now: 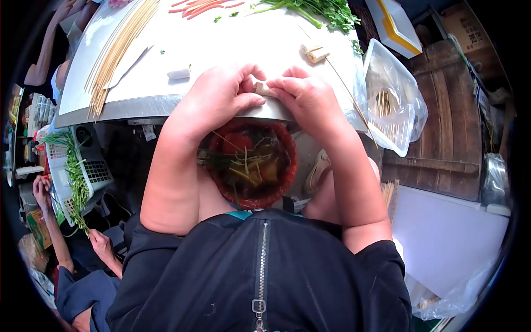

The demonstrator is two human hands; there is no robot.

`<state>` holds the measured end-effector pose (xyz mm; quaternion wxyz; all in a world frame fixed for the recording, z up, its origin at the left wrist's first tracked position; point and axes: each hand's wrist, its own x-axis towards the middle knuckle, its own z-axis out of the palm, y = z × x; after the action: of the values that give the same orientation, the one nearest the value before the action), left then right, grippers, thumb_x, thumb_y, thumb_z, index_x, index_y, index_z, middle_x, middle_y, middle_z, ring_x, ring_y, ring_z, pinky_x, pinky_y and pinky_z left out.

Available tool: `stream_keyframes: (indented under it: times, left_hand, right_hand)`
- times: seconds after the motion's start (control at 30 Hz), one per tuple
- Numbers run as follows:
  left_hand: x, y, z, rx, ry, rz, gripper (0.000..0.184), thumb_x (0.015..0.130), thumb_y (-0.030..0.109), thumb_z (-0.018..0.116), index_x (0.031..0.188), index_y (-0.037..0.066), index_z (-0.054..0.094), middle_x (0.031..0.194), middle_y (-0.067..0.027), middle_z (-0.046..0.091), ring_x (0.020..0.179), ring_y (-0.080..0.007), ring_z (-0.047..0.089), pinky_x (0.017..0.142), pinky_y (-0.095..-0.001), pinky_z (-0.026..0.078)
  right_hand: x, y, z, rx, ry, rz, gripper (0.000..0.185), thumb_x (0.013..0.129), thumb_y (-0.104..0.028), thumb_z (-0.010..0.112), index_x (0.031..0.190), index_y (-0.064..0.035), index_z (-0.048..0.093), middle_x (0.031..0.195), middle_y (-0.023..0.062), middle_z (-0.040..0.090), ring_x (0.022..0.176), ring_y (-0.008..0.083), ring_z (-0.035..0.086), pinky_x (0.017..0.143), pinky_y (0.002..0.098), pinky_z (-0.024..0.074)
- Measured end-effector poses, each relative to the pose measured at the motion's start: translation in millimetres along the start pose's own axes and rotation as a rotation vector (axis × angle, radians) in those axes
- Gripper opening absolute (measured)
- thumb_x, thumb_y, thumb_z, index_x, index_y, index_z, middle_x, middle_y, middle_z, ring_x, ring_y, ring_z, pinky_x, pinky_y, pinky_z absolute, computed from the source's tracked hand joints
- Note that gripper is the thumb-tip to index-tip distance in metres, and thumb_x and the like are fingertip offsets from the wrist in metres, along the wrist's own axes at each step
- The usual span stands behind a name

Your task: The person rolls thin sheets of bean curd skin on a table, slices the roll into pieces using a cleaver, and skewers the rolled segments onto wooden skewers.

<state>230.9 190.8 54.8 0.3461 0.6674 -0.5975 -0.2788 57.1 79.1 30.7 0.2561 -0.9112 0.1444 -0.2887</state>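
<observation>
At the near edge of the white table, my left hand [224, 97] and my right hand [298, 91] meet, fingers pinched on a small pale roll [264, 88] between them. Fingers cover most of that roll. Beyond my right hand lie two pale rolls [316, 53] by a long thin skewer [348, 91]. Left of my left hand rests another white roll [178, 73] with a bit of green at its end. A bundle of wooden skewers [119, 52] and a knife [130, 66] are farther left. Red strips [202, 8] and leafy greens [326, 14] lie at the far side.
Below the table edge stands a red basin [290, 177] holding scraps. A clear plastic bag over a white tray [412, 119] with skewers is at the right. Another person's hands [102, 249] handle green stalks beside a white basket [61, 152] at the left. Another person's arm [41, 61] shows upper left.
</observation>
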Motion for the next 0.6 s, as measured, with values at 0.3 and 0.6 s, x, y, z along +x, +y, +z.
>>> stream_keyframes:
  times: [0.3, 0.6]
  left_hand:
    - [5.3, -13.1, 8.3, 0.257, 0.135, 0.251, 0.015, 0.088, 0.013, 0.066, 0.097, 0.002, 0.064, 0.086, -0.0148, 0.061, 0.084, -0.0312, 0.06, 0.076, -0.0364, 0.049]
    - [-8.5, -7.3, 9.1, 0.13, 0.038, 0.219, 0.019, 0.084, 0.007, 0.068, 0.102, 0.001, 0.062, 0.079, -0.0124, 0.059, 0.074, -0.0267, 0.059, 0.069, -0.0349, 0.049]
  right_hand:
    - [3.3, -1.6, 2.3, 0.055, 0.086, 0.012, 0.021, 0.078, -0.012, 0.075, 0.096, -0.0055, 0.067, 0.084, 0.0134, 0.063, 0.079, 0.0335, 0.063, 0.072, 0.0403, 0.0517]
    - [-2.2, -3.6, -7.2, 0.132, -0.097, 0.086, 0.012, 0.081, -0.013, 0.072, 0.091, -0.0066, 0.07, 0.087, 0.0122, 0.065, 0.081, 0.0323, 0.064, 0.073, 0.0391, 0.0522]
